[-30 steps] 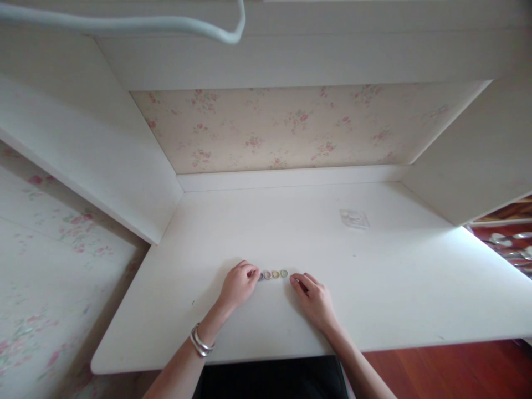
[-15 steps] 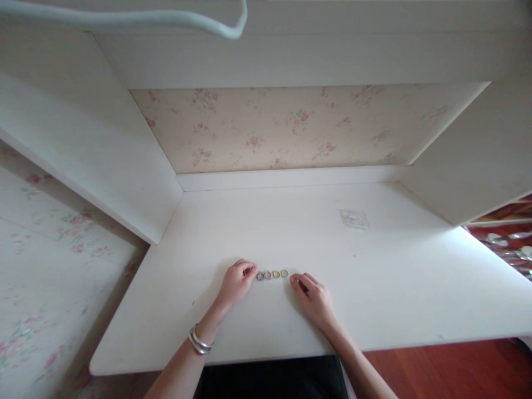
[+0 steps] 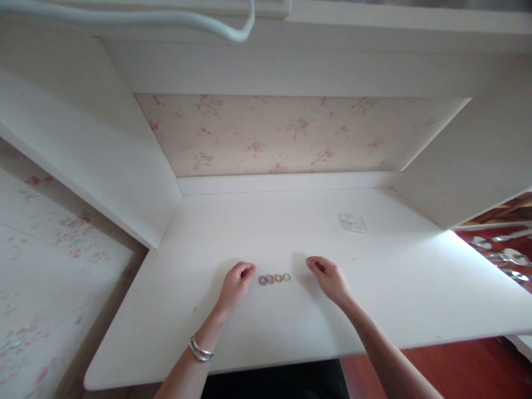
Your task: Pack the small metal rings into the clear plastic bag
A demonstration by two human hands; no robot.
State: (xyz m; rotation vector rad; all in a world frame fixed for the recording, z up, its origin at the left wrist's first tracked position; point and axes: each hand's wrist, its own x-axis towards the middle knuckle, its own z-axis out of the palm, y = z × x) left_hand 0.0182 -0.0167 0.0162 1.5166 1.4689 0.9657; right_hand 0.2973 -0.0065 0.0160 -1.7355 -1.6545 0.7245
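Several small coloured rings (image 3: pixel 274 278) lie in a short row on the white desk (image 3: pixel 374 299), touching each other. My left hand (image 3: pixel 235 285) rests on the desk just left of the row, fingers curled, a little apart from the nearest ring; a silver bracelet (image 3: pixel 200 349) is on that wrist. My right hand (image 3: pixel 330 277) hovers right of the row with fingers loosely bent and nothing in it, a small gap away from the last ring.
A small clear plastic bag (image 3: pixel 352 223) lies flat at the back right of the desk. White side panels (image 3: pixel 95 149) and a floral back wall (image 3: pixel 282 133) enclose the desk. A white cable (image 3: pixel 166 19) hangs overhead. Red wooden floor (image 3: pixel 457 371) shows at lower right.
My right hand has lifted away from the row of rings and moved right and back. My left hand has drawn slightly left of the rings. The view tilted a little.
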